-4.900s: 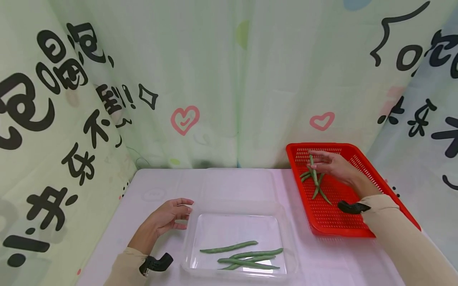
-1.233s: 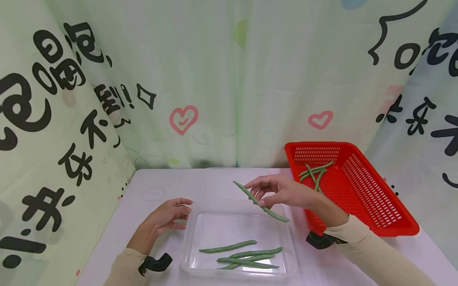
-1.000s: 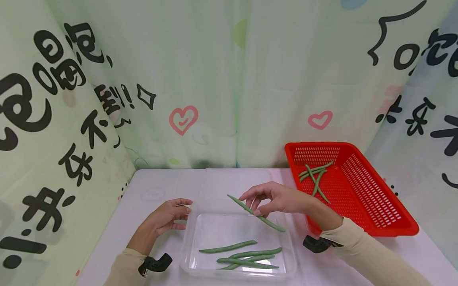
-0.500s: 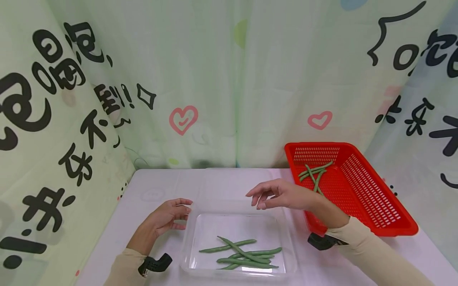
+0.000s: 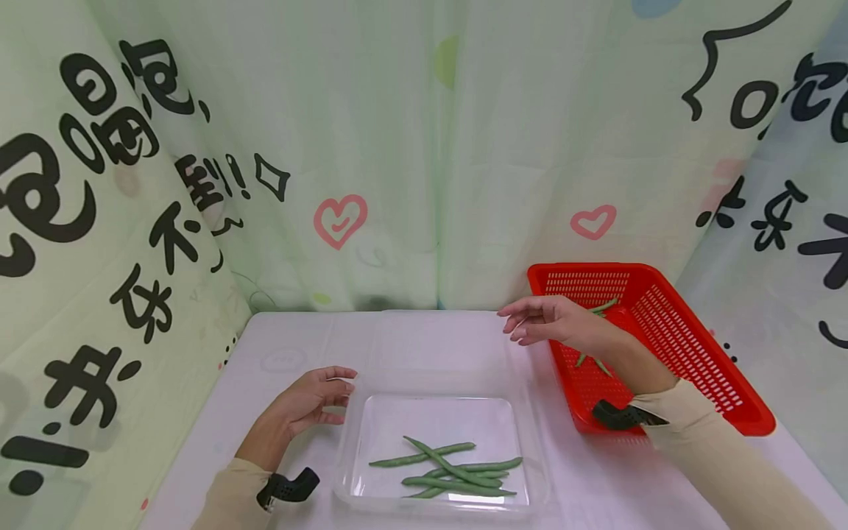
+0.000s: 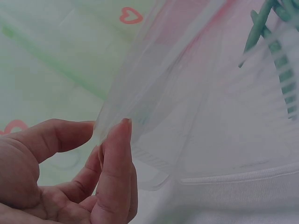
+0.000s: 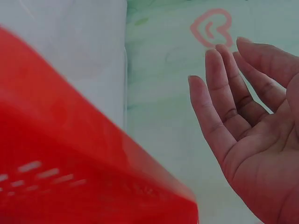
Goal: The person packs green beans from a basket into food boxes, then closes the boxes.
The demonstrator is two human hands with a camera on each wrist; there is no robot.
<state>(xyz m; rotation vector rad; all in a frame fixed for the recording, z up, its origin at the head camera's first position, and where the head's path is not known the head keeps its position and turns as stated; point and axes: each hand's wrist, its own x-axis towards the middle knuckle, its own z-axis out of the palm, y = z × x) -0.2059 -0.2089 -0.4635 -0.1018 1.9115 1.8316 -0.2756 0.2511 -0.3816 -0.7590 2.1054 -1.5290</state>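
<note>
On the table, a clear plastic box (image 5: 437,379) holds several green beans (image 5: 457,471), lying crossed over one another. My left hand (image 5: 324,401) is at its left rim; in the left wrist view the box's edge (image 6: 154,93) runs between the thumb and fingers, which hold it. Over the left rim of the red basket (image 5: 669,353) hovers my right hand (image 5: 550,320), fingers spread and slightly bent, with nothing in them. Behind it, more green beans (image 5: 603,305) lie in the basket, partly hidden. In the right wrist view the palm (image 7: 261,130) faces the camera.
The table (image 5: 291,338) has a pale cover. A printed curtain (image 5: 397,147) with black writing and pink hearts stands at the back and both sides. A black band (image 5: 294,486) sits on each wrist.
My right hand brought a green bean from the basket and let it drop across the others in the clear box. Now it has moved back right, to the basket. My left hand stays put.
</note>
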